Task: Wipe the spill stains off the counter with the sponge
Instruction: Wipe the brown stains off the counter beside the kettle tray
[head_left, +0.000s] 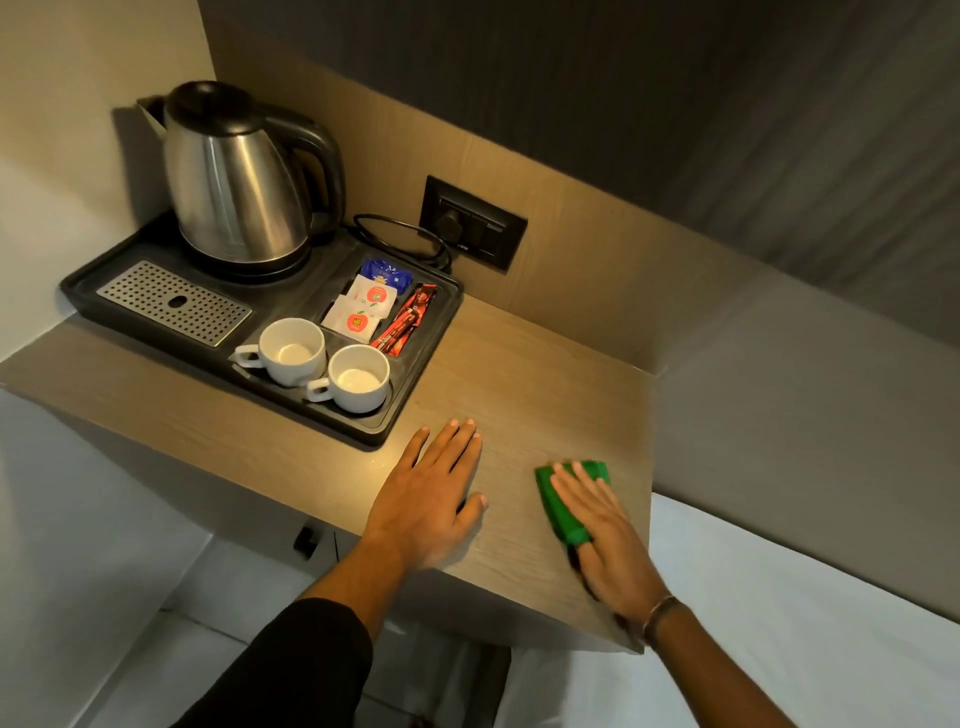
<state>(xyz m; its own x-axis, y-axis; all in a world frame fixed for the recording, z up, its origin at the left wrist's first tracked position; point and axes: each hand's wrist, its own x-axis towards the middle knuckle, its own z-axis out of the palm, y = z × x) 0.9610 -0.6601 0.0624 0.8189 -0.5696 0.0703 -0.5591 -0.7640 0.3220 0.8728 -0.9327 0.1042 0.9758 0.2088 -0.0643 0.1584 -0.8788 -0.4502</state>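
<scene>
Pressed flat with fingers spread, the left hand (435, 488) lies palm down on the wood-grain counter (524, 384), holding nothing, just in front of the tray's near corner. Farther left and back, a black plastic tray (83, 283) sits against the wall, moulded into compartments. On its rear stands one kettle (234, 176) of brushed steel with a rounded body, black lid and black handle, and before it lies one rectangular perforated metal grate (174, 301). Two white ceramic cups (293, 351) rest upright and empty in the tray's front compartment, side by side and touching. Behind them a slot holds several paper sachets (361, 309), white ones with red printed circles and a blue one at the back, and beside these a narrower slot holds a few slim red stick packets (408, 322). A black cord (400, 236) loops from the tray toward one dark wall socket (472, 223) set in the wooden back panel. To the right, the right hand (602, 530) is opened flat over the green sponge (558, 501), pressing it onto the counter near the right edge; a thin bangle (658, 616) circles that wrist.
</scene>
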